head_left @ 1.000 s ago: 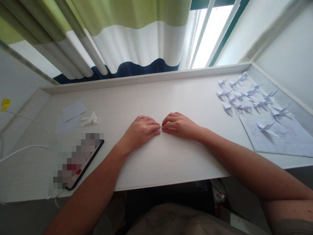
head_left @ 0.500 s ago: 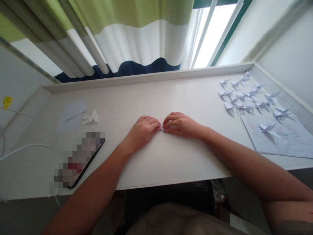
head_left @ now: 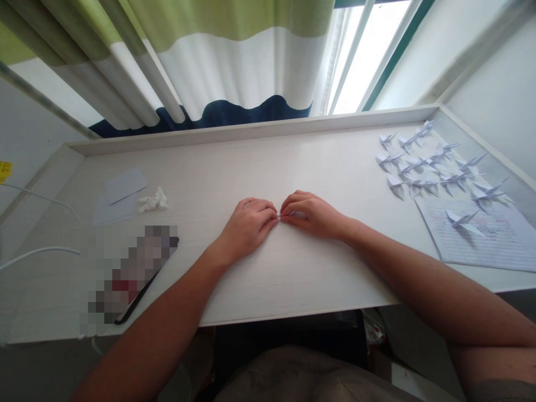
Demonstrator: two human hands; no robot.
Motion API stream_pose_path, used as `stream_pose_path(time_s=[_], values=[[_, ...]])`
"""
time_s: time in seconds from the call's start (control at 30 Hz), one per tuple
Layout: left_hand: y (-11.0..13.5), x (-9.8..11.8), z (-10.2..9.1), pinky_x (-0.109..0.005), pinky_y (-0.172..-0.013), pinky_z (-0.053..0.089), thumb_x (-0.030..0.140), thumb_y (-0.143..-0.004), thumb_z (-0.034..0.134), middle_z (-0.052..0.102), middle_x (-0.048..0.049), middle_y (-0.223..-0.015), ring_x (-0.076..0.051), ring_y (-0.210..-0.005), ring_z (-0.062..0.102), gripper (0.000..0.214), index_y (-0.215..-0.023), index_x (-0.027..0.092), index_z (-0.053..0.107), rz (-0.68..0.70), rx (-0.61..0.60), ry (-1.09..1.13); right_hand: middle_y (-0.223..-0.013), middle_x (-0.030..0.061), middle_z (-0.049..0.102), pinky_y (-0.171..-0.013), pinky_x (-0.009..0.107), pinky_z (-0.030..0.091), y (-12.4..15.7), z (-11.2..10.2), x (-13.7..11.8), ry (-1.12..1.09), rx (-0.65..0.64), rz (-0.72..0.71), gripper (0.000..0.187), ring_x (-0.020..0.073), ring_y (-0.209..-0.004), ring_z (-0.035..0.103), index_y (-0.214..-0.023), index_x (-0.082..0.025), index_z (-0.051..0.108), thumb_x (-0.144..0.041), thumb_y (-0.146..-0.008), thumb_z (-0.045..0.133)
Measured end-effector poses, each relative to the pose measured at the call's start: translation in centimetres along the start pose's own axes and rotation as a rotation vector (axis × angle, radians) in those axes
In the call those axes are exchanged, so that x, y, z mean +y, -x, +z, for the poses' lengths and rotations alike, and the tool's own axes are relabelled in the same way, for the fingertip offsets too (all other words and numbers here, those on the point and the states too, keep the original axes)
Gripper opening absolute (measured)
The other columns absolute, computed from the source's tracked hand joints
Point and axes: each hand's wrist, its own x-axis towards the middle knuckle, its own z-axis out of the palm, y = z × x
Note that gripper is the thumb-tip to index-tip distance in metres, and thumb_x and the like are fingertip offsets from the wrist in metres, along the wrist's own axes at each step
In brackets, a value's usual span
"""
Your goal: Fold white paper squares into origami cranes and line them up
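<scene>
At the middle of the white desk (head_left: 268,290), my left hand (head_left: 250,226) and my right hand (head_left: 312,215) meet fingertip to fingertip. Pinched between them is a small piece of folded white paper (head_left: 279,217), mostly covered by the fingers, so its shape is hard to make out. Both hands are closed on it, their sides close to the desk top. Several white paper cranes (head_left: 419,164) stand in rows at the far right. One more paper crane (head_left: 461,219) sits on a lined, written-on notebook (head_left: 494,248).
To the left lie flat white paper sheets (head_left: 125,184), a crumpled tissue (head_left: 153,201) and a phone (head_left: 142,268) with a blurred screen. White cables (head_left: 42,251) run along the left edge. A raised rim (head_left: 251,129) borders the desk's back, below a curtain (head_left: 234,61).
The fingertips have drawn slightly closer together, and less of the folded paper shows between them. The camera view has shifted a little; the other things stay in place.
</scene>
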Motion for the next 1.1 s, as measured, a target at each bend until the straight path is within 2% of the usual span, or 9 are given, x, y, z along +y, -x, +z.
stream_pose_path(time_s=[0.2, 0.27, 0.37, 0.47, 0.7, 0.93, 1.1], values=[[-0.48, 0.17, 0.45, -0.048, -0.108, 0.047, 0.020, -0.098, 0.066, 0.078, -0.0053, -0.110, -0.026, -0.114, 0.071, 0.009, -0.090, 0.022, 0.070, -0.142, 0.052, 0.154, -0.098, 0.0074, 0.080, -0.088, 0.039, 0.056, -0.11, 0.42, -0.70, -0.032, 0.071, 0.117, 0.014, 0.0241, -0.097, 0.070, -0.082, -0.021, 0.076, -0.018, -0.093, 0.069], [-0.58, 0.04, 0.53, -0.047, -0.105, 0.050, 0.021, -0.095, 0.071, 0.079, -0.0046, -0.109, -0.026, -0.111, 0.072, 0.003, -0.093, 0.023, 0.072, -0.170, 0.078, 0.198, -0.099, 0.0065, 0.081, -0.089, 0.039, 0.056, -0.08, 0.48, -0.87, -0.043, 0.083, 0.155, 0.014, 0.0240, -0.097, 0.071, -0.080, -0.022, 0.076, -0.017, -0.092, 0.070], [-0.57, -0.18, 0.62, -0.047, -0.104, 0.051, 0.023, -0.094, 0.072, 0.080, -0.0043, -0.111, -0.025, -0.108, 0.073, 0.005, -0.097, 0.025, 0.075, -0.159, 0.101, 0.210, -0.099, 0.0055, 0.081, -0.090, 0.039, 0.056, -0.05, 0.48, -0.98, -0.092, 0.112, 0.210, 0.014, 0.0236, -0.097, 0.071, -0.078, -0.022, 0.077, -0.018, -0.089, 0.071], [-0.51, -0.25, 0.66, -0.046, -0.103, 0.053, 0.023, -0.095, 0.071, 0.081, -0.0042, -0.111, -0.024, -0.107, 0.074, 0.007, -0.092, 0.025, 0.077, -0.125, 0.111, 0.223, -0.098, 0.0057, 0.081, -0.089, 0.038, 0.056, -0.11, 0.47, -0.96, -0.166, 0.131, 0.247, 0.011, 0.0229, -0.096, 0.072, -0.079, -0.022, 0.078, -0.020, -0.089, 0.072], [-0.56, -0.41, 0.91, -0.048, -0.101, 0.056, 0.026, -0.094, 0.073, 0.081, -0.0044, -0.110, -0.025, -0.105, 0.074, 0.012, -0.103, 0.027, 0.081, -0.152, 0.146, 0.225, -0.097, 0.0063, 0.080, -0.086, 0.037, 0.055, -0.33, 0.62, -0.91, -0.151, 0.146, 0.251, 0.012, 0.0221, -0.093, 0.071, -0.082, -0.021, 0.078, -0.016, -0.087, 0.068], [-0.64, -0.47, 1.00, -0.048, -0.098, 0.056, 0.024, -0.097, 0.070, 0.081, -0.0058, -0.108, -0.025, -0.102, 0.073, 0.013, -0.096, 0.025, 0.084, -0.088, 0.129, 0.128, -0.097, 0.0065, 0.080, -0.088, 0.037, 0.055, -0.28, 0.74, -0.89, -0.182, 0.168, 0.248, 0.014, 0.0228, -0.095, 0.072, -0.087, -0.021, 0.081, -0.016, -0.088, 0.068], [-0.85, -0.13, 0.96, -0.047, -0.098, 0.057, 0.020, -0.095, 0.070, 0.081, -0.0046, -0.106, -0.025, -0.104, 0.073, 0.014, -0.093, 0.025, 0.083, -0.122, 0.125, 0.163, -0.100, 0.0066, 0.079, -0.089, 0.038, 0.055, -0.49, 0.97, -0.76, -0.184, 0.195, 0.270, 0.015, 0.0235, -0.096, 0.072, -0.083, -0.022, 0.082, -0.013, -0.083, 0.070]])
